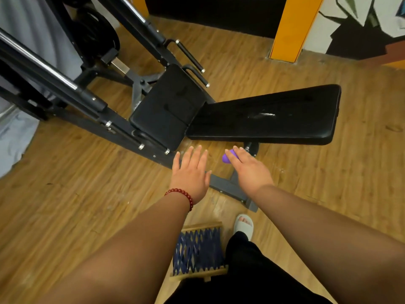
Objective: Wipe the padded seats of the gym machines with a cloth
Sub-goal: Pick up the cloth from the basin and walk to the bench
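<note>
Both arms are stretched forward over a wooden floor (65, 194) toward a black gym machine (65, 91). The left hand (190, 172) is held open, palm down, with its fingers straight and spread; a bracelet (183, 194) of dark red beads is worn at its wrist. The right hand (247, 170) is turned palm down with its fingers curled over a small purple cloth (225, 158), of which only a rounded bit is seen beneath the fingertips. Both hands are seen just below the near edges of the pads and apart from them. Two black pads are mounted on the machine: a squarish seat (166, 108) to the left and a long backrest (263, 115) to the right, the two meeting at an angle. A shiny streak is seen on the backrest. Two black handles (190, 55) with metal ends are set beside the seat, and dark weight plates (96, 34) are hung at the upper left. A grey base bar (230, 189) of the machine runs under the hands. Near the bottom, a foot in a pale slipper (243, 224) and black trousers (252, 270) are seen, with a wooden frame strung with blue netting (198, 251) just beside them. An orange pillar (291, 29) stands at the back.
</note>
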The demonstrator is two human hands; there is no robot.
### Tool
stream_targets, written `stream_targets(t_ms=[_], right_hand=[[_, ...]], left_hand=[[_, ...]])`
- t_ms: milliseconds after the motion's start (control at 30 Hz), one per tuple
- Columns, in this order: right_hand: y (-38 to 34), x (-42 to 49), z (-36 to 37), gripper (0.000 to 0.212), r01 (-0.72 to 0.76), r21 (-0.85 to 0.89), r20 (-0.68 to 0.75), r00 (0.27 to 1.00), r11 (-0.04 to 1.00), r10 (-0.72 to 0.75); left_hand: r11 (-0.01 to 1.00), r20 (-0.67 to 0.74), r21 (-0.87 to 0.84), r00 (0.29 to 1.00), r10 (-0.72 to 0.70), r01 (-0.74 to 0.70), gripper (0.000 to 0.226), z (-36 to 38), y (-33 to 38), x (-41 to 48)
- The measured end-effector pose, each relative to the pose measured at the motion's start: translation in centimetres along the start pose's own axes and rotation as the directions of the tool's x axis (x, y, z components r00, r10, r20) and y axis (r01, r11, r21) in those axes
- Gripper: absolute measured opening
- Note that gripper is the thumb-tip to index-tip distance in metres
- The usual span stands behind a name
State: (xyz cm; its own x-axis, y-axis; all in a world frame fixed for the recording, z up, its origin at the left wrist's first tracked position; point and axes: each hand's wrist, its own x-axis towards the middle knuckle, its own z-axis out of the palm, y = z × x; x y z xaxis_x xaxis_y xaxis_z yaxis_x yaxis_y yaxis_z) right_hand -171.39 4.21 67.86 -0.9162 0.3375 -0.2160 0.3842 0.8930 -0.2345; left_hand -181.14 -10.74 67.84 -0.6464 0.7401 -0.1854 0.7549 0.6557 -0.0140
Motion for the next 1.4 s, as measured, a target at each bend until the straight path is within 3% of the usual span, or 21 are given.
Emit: stream_targets(t_ms=[333, 633, 1000, 1133, 1400], right_hand=[[9.2, 9.7, -3.7, 0.087, 0.0, -0.04, 0.048, 0.999, 0.999, 0.002], [10.9, 13.4, -3.4, 0.091, -0.044, -0.002, 0.088, 0.995, 0.999, 0.044], [8.6, 18.1, -1.2, 0.086, -0.19, 0.056, 0.05, 0.981, 0.98, 0.187], [7.4, 20.4, -0.4, 0.085, -0.333, 0.106, 0.009, 0.942, 0.937, 0.334], [7.9, 22.3, 1.5, 0.081, -0.478, 0.096, -0.042, 0.874, 0.873, 0.484]], left_hand=[[0.999, 0.019, -0.021, 0.999, -0.03, 0.031, 0.061, -2.1, 4.5, 12.8], [0.999, 0.061, 0.029, 0.998, 0.014, -0.016, 0.06, -1.5, 4.3, 17.1], [0.963, 0.081, 0.023, 0.961, 0.266, -0.268, 0.059, -0.7, -0.3, 23.6], [0.925, 0.083, 0.02, 0.923, 0.375, -0.378, 0.06, -0.5, -2.9, 27.3], [0.884, 0.083, 0.032, 0.882, 0.463, -0.467, 0.059, 1.7, -4.8, 31.7]])
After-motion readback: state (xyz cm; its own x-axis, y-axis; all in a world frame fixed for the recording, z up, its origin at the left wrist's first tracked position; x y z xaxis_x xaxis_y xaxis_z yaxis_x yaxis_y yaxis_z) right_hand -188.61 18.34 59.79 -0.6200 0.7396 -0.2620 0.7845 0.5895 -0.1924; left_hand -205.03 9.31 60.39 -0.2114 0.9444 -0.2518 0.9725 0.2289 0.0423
